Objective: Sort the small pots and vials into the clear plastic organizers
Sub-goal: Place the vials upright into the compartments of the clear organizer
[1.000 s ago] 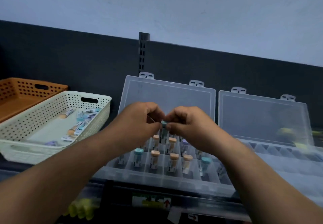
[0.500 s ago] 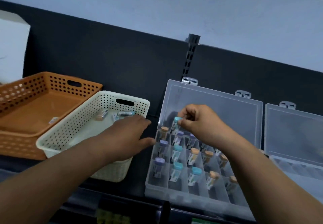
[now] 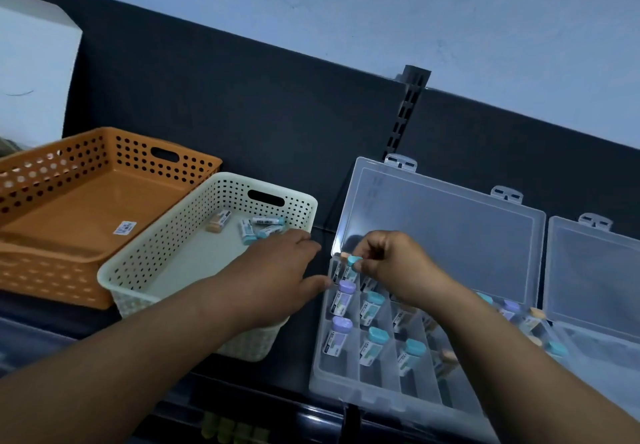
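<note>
At the far-left rear compartment of the clear organizer (image 3: pixel 377 386), our right grip (image 3: pixel 391 263) pinches the teal-capped vial (image 3: pixel 352 264) and seats it. Our left grip (image 3: pixel 273 277), fingers relaxed and empty, has released that vial and moved over the white basket (image 3: pixel 162 236), probably to fetch another.

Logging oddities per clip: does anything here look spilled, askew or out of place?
Nothing spilled or damaged. Several vials lie on their sides in the cream basket, unsorted; the right hand pinches a teal-capped vial at the organizer. A label lies in the orange basket.
</note>
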A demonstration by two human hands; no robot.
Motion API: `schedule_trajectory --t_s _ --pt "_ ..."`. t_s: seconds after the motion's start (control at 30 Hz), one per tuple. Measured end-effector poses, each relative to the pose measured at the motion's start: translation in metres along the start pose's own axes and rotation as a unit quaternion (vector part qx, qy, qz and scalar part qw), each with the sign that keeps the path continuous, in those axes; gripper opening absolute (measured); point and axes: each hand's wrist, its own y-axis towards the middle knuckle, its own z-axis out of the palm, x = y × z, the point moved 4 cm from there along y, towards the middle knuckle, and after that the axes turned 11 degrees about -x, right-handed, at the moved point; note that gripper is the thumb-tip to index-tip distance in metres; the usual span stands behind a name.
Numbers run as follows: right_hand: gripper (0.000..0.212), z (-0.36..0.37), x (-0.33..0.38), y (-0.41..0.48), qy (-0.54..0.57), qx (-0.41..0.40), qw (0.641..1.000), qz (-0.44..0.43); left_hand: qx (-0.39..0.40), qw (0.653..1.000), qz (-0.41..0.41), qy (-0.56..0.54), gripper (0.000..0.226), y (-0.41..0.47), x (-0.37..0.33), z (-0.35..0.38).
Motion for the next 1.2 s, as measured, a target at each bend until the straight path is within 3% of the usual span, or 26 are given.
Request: schedule_trajectory --t_s 0.73,1.03,1.2 --pt "0.013 0.002 0.011 0.005 -0.063 -0.017 0.997 -0.032 0.005 1.000 0.000 -0.019 0.063 -0.002 0.001 -0.007" --pt "0.011 0.014 0.082 0.022 -0.062 -0.031 0.986 -0.151 -0.055 0.997 -0.048 0.039 0.071 0.001 0.070 -0.051" --pt "0.045 0.054 0.117 0.044 -0.127 0.033 0.974 -0.183 -0.050 0.993 -0.071 0.080 0.072 0.002 0.109 -0.066"
